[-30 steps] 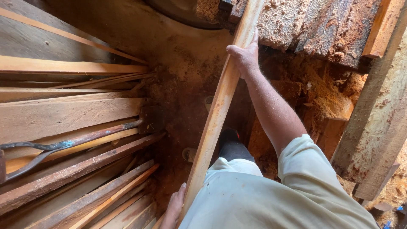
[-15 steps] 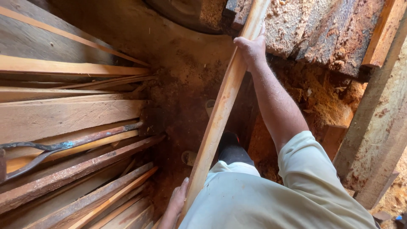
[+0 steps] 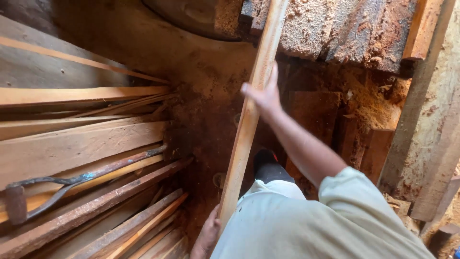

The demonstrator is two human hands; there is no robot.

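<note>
Long pale plank [image 3: 249, 120] runs from the near centre up to the far top edge, tilted slightly right, its far end over a sawdust-covered bench [image 3: 345, 29].

Right hand [image 3: 263, 93] at the plank's middle stretch, arm reaching out from the near right. Fingers spread and loose: palm and fingers lie against the plank's right edge, not wrapped round it. Thumb points left across the face of the wood.

Left hand [image 3: 208, 235] at the near end of the plank, low in view beside the pale shirt [image 3: 306, 225]. It touches the plank's left edge; only the back of the hand shows, so whether the fingers are clenched on the wood I cannot tell.

Left side: stack of boards [image 3: 81, 144], rough-sawn, lying roughly left to right, ends pointing toward the centre. On the stack, 1 rusty iron tool [image 3: 72, 182] with a long curved shaft and a block-like head at the near left.

Centre: dirt floor [image 3: 206, 96], red-brown, dusted with sawdust. 1 dark shoe [image 3: 266, 160] shows just right of the plank, under the right arm.

Right side: short dark wood offcuts [image 3: 316, 115] stand against the bench base. Far right, a heavy timber post [image 3: 431, 129] leans from near right up to the top.
</note>
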